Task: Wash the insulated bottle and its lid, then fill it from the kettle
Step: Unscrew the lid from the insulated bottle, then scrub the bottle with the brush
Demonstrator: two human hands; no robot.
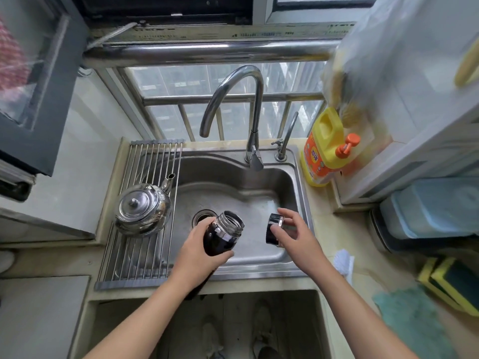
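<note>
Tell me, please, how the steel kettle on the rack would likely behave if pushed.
The kettle looks polished and squat, so it would probably slide along the smooth rods of the rack rather than tip. Its weight depends on how full it is, which cannot be seen.

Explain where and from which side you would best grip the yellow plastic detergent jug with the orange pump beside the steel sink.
Grip the moulded handle loop at the top of the yellow plastic detergent jug, coming from the steel sink. The orange pump juts away from the sink and a white tiled ledge crowds that flank. Upright, it should lift straight up.
</note>
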